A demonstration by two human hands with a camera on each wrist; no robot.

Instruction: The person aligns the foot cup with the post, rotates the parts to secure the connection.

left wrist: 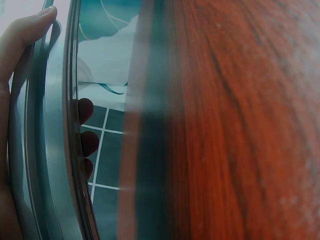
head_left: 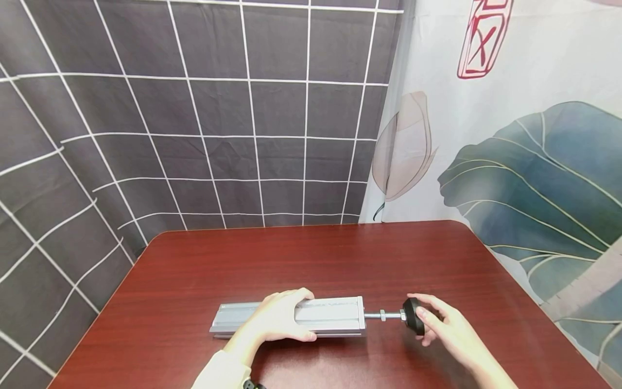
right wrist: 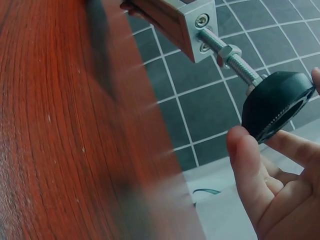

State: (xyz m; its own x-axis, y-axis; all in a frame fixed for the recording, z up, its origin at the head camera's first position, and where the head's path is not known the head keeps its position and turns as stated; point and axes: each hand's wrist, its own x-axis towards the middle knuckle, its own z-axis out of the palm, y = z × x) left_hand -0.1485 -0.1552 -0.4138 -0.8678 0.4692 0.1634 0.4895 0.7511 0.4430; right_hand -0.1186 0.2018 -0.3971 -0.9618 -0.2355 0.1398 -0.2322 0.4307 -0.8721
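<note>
My left hand [head_left: 279, 316] grips a silver aluminium profile [head_left: 335, 313] from above, thumb on the near side and fingers over the far side. In the left wrist view the fingertips [left wrist: 89, 143] show past the edge of the profile [left wrist: 55, 125]. A threaded rod [head_left: 374, 315] with a hex nut [right wrist: 229, 54] sticks out of the end plate [right wrist: 202, 27] on the right. At its outer end sits a black levelling foot [head_left: 413, 316]. My right hand [head_left: 447, 329] pinches the rim of this foot [right wrist: 272, 102] between thumb and fingers.
A reddish-brown wooden table [head_left: 301, 254] lies under the profile. Behind it hangs a dark grey curtain [head_left: 282, 108] with a white grid, and to the right a pale curtain [head_left: 437, 108] with leaf patterns. A dark wrist strap [head_left: 251, 384] shows below my left sleeve [head_left: 221, 373].
</note>
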